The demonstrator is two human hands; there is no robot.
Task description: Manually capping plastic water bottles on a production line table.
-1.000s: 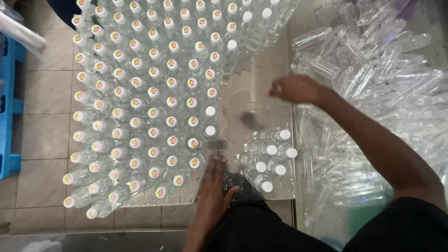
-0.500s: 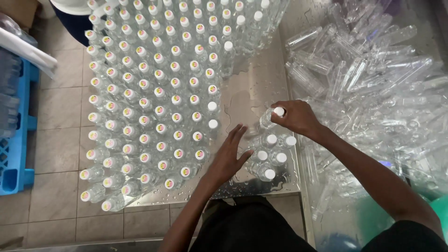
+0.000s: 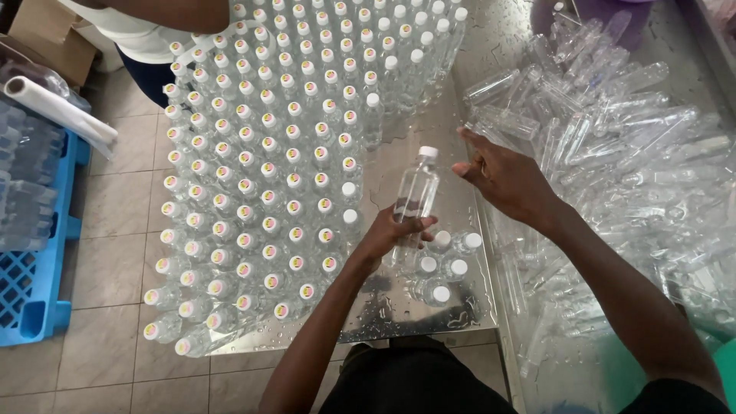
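Observation:
My left hand (image 3: pixel 391 234) grips a clear plastic bottle with a white cap (image 3: pixel 415 195) by its lower half, holding it tilted above the wet metal table (image 3: pixel 399 314). My right hand (image 3: pixel 502 176) hovers just right of the bottle, fingers spread and holding nothing. Below the held bottle stands a small cluster of capped bottles (image 3: pixel 445 268). A large block of capped bottles (image 3: pixel 284 176) with white tops fills the table to the left.
A heap of empty uncapped clear bottles (image 3: pixel 621 161) lies on the right. A blue plastic pallet (image 3: pixel 38 253) sits on the tiled floor at left, with a white roll (image 3: pixel 61 111) above it. Another person's torso (image 3: pixel 153 31) stands at the top left.
My right hand passed the bottle over and let go, moving right. My left hand rose from the table edge and took hold of the bottle. The camera view shifted left.

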